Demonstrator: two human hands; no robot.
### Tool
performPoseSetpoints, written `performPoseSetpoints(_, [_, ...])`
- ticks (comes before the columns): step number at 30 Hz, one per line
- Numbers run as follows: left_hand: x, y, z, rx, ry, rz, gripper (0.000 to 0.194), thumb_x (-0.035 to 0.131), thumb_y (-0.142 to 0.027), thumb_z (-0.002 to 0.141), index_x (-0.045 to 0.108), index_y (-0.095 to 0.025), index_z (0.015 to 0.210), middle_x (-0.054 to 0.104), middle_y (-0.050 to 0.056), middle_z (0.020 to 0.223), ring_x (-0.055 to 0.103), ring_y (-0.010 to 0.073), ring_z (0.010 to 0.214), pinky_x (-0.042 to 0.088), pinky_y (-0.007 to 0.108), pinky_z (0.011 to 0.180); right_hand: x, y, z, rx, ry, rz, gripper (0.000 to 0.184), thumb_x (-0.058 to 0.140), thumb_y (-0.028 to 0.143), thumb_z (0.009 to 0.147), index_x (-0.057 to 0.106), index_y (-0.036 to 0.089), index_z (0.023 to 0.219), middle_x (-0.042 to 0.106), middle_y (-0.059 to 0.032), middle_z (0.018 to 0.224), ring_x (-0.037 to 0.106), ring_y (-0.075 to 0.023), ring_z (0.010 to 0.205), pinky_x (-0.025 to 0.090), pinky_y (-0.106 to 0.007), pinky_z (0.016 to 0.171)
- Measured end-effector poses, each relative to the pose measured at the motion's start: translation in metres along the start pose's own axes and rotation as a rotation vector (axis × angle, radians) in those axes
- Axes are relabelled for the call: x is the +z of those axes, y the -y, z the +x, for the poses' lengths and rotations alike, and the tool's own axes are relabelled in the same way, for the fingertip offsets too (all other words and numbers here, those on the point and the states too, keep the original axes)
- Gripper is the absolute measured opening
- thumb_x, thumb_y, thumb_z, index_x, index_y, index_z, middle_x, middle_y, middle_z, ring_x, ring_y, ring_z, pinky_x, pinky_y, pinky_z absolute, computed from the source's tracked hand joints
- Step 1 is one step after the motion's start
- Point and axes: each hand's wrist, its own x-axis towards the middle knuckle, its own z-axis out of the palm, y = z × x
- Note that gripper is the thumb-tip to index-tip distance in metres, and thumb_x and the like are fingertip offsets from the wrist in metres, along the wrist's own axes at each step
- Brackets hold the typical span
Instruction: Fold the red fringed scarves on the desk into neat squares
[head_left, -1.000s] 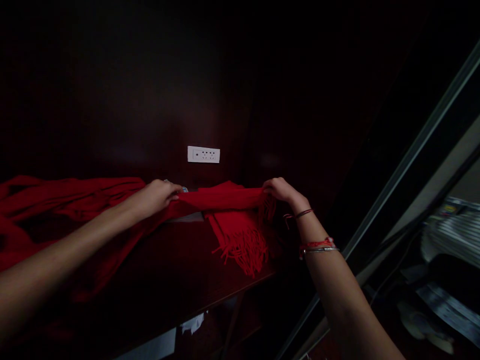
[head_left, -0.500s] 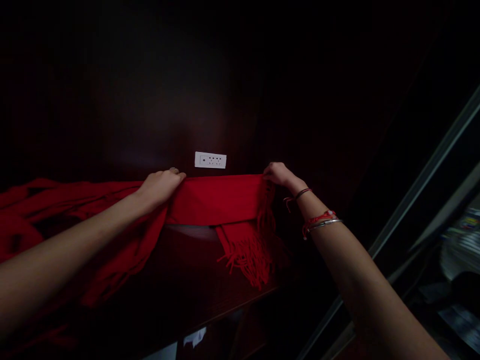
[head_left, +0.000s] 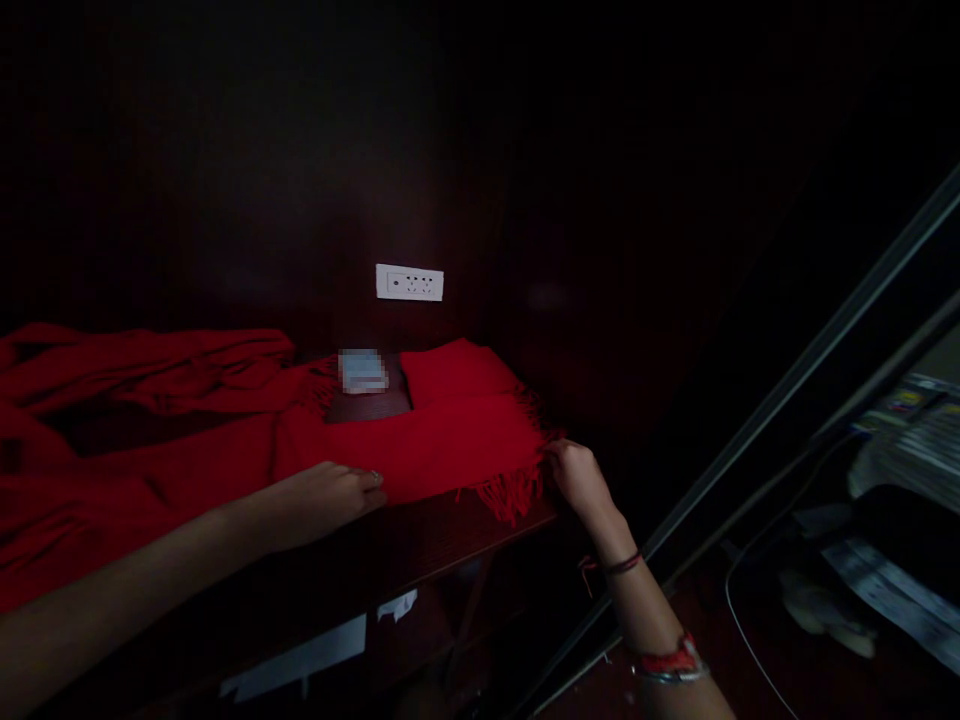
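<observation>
A long red scarf [head_left: 450,445] with fringed ends lies along a dark wooden shelf [head_left: 435,540], its right end folded over in layers. My left hand [head_left: 341,495] is closed on the scarf's near edge, left of the fold. At the fringed right end, my right hand [head_left: 577,475] pinches the corner of the scarf. The rest of the red cloth spreads loosely in wrinkles to the left. Between the cloth layers, a small pale blurred item [head_left: 363,370] rests on the shelf near the back.
A white wall socket [head_left: 409,282] sits on the dark back panel. Below the shelf are white papers [head_left: 300,660]. A metal-edged door frame [head_left: 795,370] slants along the right, with a white cable [head_left: 739,620] and stacked items [head_left: 915,430] beyond it.
Both hands have moved down toward the shelf's front edge, bringing the held scarf strip with them. The small pale item and a folded layer behind the strip have come into view.
</observation>
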Motion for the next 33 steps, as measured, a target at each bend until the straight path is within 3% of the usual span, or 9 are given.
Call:
performPoseSetpoints(3, [-0.003, -0.001, 0.001, 0.073, 0.089, -0.051, 0.029, 0.036, -0.012, 0.078, 0.059, -0.023, 0.092, 0.06, 0.005, 0.095, 0.057, 0.0167, 0.083, 0.042, 0.026, 0.072, -0.004, 0.003, -0.01, 0.035, 0.075, -0.116, 0.027, 0.038, 0.007, 0.077, 0.061, 0.017, 0.086, 0.062, -0.0077, 0.088, 0.057, -0.014, 0.083, 0.039, -0.019, 0.069])
performPoseSetpoints(6, [-0.022, 0.006, 0.007, 0.11, 0.143, -0.18, 0.023, 0.038, -0.02, 0.08, 0.059, -0.023, 0.09, 0.061, 0.003, 0.086, 0.057, 0.0148, 0.079, 0.041, 0.023, 0.071, -0.02, 0.005, -0.006, 0.103, 0.168, -0.204, 0.03, 0.037, 0.004, 0.074, 0.061, 0.017, 0.086, 0.063, -0.0092, 0.087, 0.059, -0.0156, 0.08, 0.04, -0.02, 0.062])
performPoseSetpoints(9, [-0.039, 0.016, 0.021, 0.134, 0.204, -0.279, 0.024, 0.038, -0.033, 0.082, 0.059, -0.024, 0.089, 0.061, 0.0, 0.08, 0.056, 0.0126, 0.075, 0.041, 0.02, 0.069, -0.036, 0.008, 0.016, 0.112, 0.18, -0.256, 0.032, 0.037, 0.004, 0.073, 0.062, 0.016, 0.088, 0.063, -0.0112, 0.088, 0.059, -0.0188, 0.079, 0.04, -0.022, 0.059])
performPoseSetpoints(11, [-0.04, 0.024, 0.038, 0.111, 0.161, -0.254, 0.029, 0.033, -0.035, 0.084, 0.058, -0.023, 0.09, 0.061, 0.0, 0.082, 0.055, 0.0124, 0.077, 0.04, 0.021, 0.072, -0.041, 0.012, 0.041, 0.041, 0.16, -0.261, 0.032, 0.037, 0.006, 0.075, 0.06, 0.016, 0.094, 0.062, -0.0122, 0.093, 0.058, -0.0199, 0.083, 0.041, -0.023, 0.063])
performPoseSetpoints(15, [-0.02, 0.044, 0.073, -0.06, -0.009, -0.079, 0.031, 0.032, -0.032, 0.084, 0.057, -0.017, 0.092, 0.058, 0.006, 0.092, 0.053, 0.016, 0.086, 0.037, 0.028, 0.081, -0.031, 0.023, 0.101, -0.153, 0.279, -0.229, 0.027, 0.041, 0.017, 0.079, 0.059, 0.016, 0.1, 0.06, -0.0111, 0.099, 0.055, -0.017, 0.09, 0.038, -0.021, 0.074])
performPoseSetpoints(18, [0.001, 0.059, 0.083, -0.231, -0.018, -0.033, 0.034, 0.037, -0.034, 0.081, 0.053, -0.014, 0.103, 0.053, 0.011, 0.104, 0.049, 0.0204, 0.097, 0.036, 0.031, 0.084, -0.011, 0.024, 0.13, -0.223, 0.333, -0.219, 0.028, 0.046, 0.022, 0.077, 0.057, 0.017, 0.103, 0.059, -0.0081, 0.102, 0.055, -0.0141, 0.091, 0.038, -0.018, 0.075])
performPoseSetpoints(24, [0.031, 0.074, 0.066, -0.367, 0.088, -0.111, 0.052, 0.034, -0.041, 0.08, 0.04, -0.006, 0.119, 0.043, 0.019, 0.116, 0.042, 0.0246, 0.107, 0.033, 0.032, 0.088, 0.014, 0.008, 0.156, -0.249, 0.367, -0.24, 0.026, 0.049, 0.022, 0.074, 0.06, 0.022, 0.097, 0.061, -0.0044, 0.099, 0.056, -0.0158, 0.088, 0.041, -0.022, 0.069])
performPoseSetpoints(28, [0.04, 0.069, 0.058, -0.4, 0.044, -0.15, 0.057, 0.025, -0.046, 0.082, 0.033, -0.009, 0.124, 0.035, 0.019, 0.123, 0.035, 0.0268, 0.112, 0.031, 0.038, 0.089, 0.01, 0.001, 0.171, -0.246, 0.353, -0.245, 0.019, 0.052, 0.019, 0.07, 0.064, 0.017, 0.085, 0.064, -0.0064, 0.089, 0.058, -0.017, 0.083, 0.041, -0.021, 0.065])
performPoseSetpoints(33, [0.045, 0.065, 0.061, -0.398, 0.014, -0.194, 0.062, 0.022, -0.052, 0.08, 0.028, -0.012, 0.127, 0.033, 0.018, 0.126, 0.033, 0.0266, 0.114, 0.029, 0.039, 0.09, -0.002, -0.002, 0.18, -0.292, 0.356, -0.222, 0.025, 0.048, 0.01, 0.071, 0.062, 0.016, 0.091, 0.063, -0.0035, 0.092, 0.056, -0.0108, 0.084, 0.038, -0.014, 0.068])
